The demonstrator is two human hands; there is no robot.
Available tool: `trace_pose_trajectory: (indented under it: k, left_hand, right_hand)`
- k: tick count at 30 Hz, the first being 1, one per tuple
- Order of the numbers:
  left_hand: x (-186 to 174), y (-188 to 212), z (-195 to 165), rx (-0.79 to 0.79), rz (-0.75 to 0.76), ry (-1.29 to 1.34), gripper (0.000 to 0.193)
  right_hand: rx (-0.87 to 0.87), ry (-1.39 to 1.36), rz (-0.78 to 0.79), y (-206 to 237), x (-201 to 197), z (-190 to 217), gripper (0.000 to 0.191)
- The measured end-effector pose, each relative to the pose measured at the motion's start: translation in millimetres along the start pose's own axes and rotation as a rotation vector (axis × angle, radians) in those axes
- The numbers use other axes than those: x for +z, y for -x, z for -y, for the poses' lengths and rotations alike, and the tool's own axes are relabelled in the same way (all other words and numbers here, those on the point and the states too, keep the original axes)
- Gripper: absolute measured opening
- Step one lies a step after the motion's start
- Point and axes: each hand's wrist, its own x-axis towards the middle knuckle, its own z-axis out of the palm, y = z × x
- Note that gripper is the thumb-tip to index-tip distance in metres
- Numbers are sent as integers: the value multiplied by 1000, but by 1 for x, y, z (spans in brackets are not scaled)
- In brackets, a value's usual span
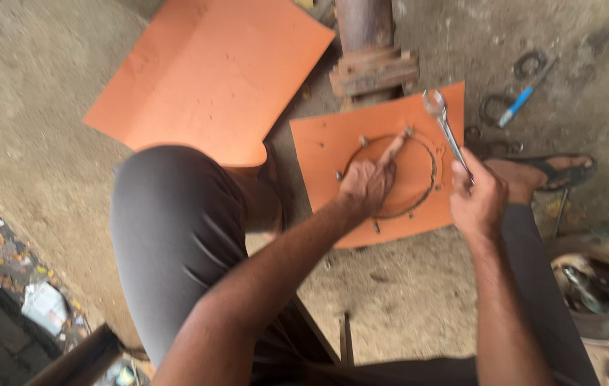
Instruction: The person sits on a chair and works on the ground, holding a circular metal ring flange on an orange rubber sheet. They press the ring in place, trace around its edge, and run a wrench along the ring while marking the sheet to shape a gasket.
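**Gasket sheet on flange: wrench in hand, circle being pressed**

I see the small orange sheet (333,143) lying over a round flange on the floor, far centre, bolt ends poking through around a marked circle. My left hand (369,182) presses on it, index finger out toward a far bolt, other fingers curled, holding nothing. My right hand (477,200) has its fingers closed round a steel wrench (446,129), its head over the sheet's far right corner. Judged step: working the ring through the sheet; next needs the sheet held steady. A larger orange sheet (211,71) lies far left. The round housing (597,286) at near right holds dim metal parts.
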Motion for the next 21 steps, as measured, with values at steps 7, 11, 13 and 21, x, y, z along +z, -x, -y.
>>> trace_pose_trajectory:
  k: [7,11,13,21]
  left_hand:
    - [10,-2,-4,20,75,48,30]
    - [9,0,-5,12,42,56,25]
    - [9,1,-4,17,42,43,26]
    - [11,2,-7,-14,-137,-13,32]
  right_hand:
    - [55,-68,-74,13,24,-2,30]
    - [110,-97,-67,21,32,-2,28]
    - [52,-166,-130,22,36,-1,28]
    - [158,-187,-75,19,32,4,27]
